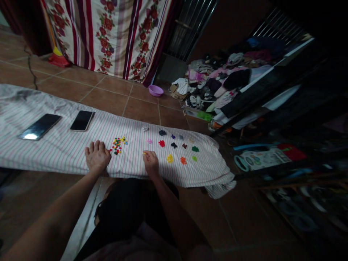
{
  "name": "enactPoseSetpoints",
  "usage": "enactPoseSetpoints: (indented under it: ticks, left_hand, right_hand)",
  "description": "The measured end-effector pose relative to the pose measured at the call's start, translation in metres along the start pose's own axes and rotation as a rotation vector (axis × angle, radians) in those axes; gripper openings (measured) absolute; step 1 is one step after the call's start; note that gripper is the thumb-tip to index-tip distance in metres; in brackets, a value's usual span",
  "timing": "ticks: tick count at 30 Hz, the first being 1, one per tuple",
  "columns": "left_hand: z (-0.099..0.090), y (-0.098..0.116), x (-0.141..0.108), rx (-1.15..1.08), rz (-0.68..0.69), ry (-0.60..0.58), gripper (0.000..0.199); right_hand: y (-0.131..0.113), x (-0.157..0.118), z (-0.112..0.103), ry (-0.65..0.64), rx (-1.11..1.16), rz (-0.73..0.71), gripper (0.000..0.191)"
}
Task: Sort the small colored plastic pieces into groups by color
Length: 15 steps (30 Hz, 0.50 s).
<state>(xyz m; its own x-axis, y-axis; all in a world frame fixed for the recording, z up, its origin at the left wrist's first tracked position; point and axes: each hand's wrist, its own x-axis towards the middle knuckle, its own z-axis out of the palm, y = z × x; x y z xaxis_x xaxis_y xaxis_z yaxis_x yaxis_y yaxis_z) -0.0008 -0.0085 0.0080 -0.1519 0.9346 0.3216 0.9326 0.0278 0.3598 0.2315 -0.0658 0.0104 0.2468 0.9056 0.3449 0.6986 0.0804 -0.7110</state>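
Observation:
My left hand [98, 156] lies on the striped cloth with its fingers stretched out, just left of a mixed pile of small coloured pieces [117, 145]. In a pinch, my right hand [151, 163] holds a tiny yellow piece [145, 153] above the cloth. To its right are small heaps sorted by colour, among them a yellow heap [170, 158], an orange heap [183, 160], a red heap [161, 143] and a dark green heap [195, 149]. A pink heap [149, 141] and a white heap [145, 129] sit farther back. What the pieces are is too small to tell.
Two phones, a larger one [40, 126] and a smaller one [82, 120], lie on the striped cloth [59, 152] at the left. Beyond the cloth's far edge, a purple basin [156, 91] stands on the tiled floor. Piled clothes [217, 81] fill the back right.

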Motion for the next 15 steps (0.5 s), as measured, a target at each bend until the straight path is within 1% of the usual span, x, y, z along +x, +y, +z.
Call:
enactPoseSetpoints:
  ticks: [6, 9, 12, 15]
  left_hand:
    - [-0.001, 0.001, 0.0, -0.008, -0.004, 0.001, 0.046]
    - [-0.001, 0.001, 0.0, -0.013, -0.005, -0.003, 0.047]
    - [-0.001, 0.001, 0.0, 0.009, 0.0, 0.0, 0.047]
    - [0.0, 0.001, 0.0, 0.021, 0.003, 0.012, 0.046]
  right_hand:
    - [0.036, 0.0, -0.044, 0.159, -0.089, 0.094, 0.026]
    - [0.056, -0.003, -0.063, 0.23, -0.163, 0.167, 0.024]
    - [0.072, -0.008, -0.076, 0.265, -0.218, 0.228, 0.024]
    - [0.083, -0.011, -0.084, 0.264, -0.247, 0.24, 0.025]
